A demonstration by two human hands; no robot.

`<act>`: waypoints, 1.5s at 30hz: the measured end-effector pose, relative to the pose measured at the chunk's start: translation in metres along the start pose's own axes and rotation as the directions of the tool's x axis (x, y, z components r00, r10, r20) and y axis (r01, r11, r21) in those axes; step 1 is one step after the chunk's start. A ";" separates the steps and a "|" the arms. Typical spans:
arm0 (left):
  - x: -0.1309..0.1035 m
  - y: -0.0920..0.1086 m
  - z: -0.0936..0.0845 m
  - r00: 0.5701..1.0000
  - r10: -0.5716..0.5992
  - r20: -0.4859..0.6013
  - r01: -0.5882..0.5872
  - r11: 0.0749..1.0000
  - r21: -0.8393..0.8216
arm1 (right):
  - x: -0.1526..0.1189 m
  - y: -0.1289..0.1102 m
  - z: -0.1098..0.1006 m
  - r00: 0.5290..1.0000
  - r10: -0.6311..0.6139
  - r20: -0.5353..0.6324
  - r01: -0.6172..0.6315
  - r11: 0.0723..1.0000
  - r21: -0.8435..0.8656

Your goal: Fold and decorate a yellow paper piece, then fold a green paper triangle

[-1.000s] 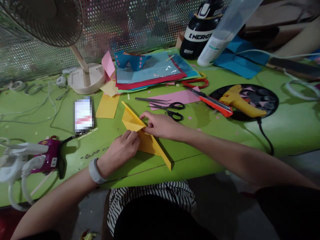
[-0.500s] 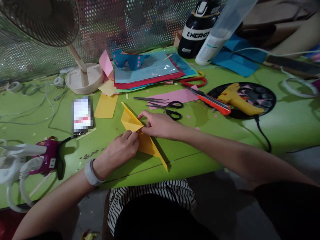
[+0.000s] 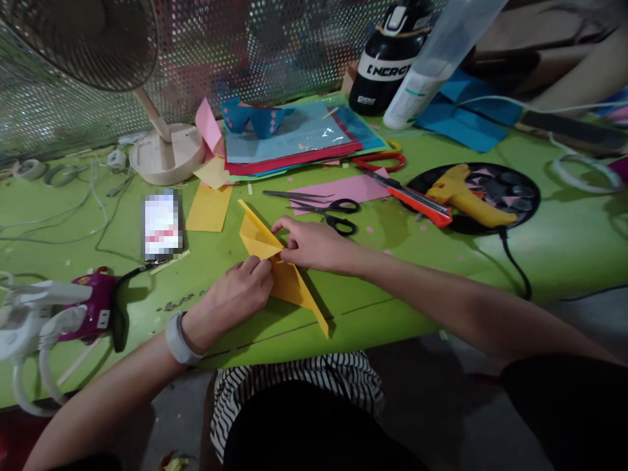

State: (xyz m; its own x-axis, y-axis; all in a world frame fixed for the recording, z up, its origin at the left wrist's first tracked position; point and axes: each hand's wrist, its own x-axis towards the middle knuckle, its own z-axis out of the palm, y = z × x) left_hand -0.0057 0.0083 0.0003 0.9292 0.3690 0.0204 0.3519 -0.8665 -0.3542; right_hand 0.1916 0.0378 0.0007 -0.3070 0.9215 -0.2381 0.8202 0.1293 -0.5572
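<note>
Two pinches noted: left hand [image 3: 245,286] and right hand [image 3: 321,247] both grasp the folded yellow paper [image 3: 290,285] near its middle, on the green tabletop [image 3: 373,317], where uneven pull between the fingertips could tear the fold or set a crease askew.

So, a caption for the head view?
Two hands pinch folded yellow paper beside black-handled scissors on a green table.
</note>
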 end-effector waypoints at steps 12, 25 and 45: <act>-0.009 -0.012 0.008 0.988 -0.136 -0.069 0.100 0.920 -0.379 | -0.002 0.001 0.002 1.000 -0.024 -0.011 0.023 0.999 -0.035; -0.025 -0.012 0.003 0.991 -0.089 -0.096 0.044 0.917 -0.396 | -0.001 0.002 0.002 0.999 -0.038 0.000 0.038 0.998 -0.048; -0.017 -0.008 0.011 0.959 -0.260 -0.113 0.156 0.816 -0.556 | -0.001 0.002 0.002 0.999 -0.031 0.006 0.032 0.998 -0.050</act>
State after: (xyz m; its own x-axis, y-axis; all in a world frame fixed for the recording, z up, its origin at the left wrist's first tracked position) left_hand -0.0257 0.0124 -0.0080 0.8122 0.5413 0.2176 0.4950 -0.8368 0.2342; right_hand 0.1922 0.0361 -0.0018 -0.3357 0.9146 -0.2254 0.8330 0.1765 -0.5244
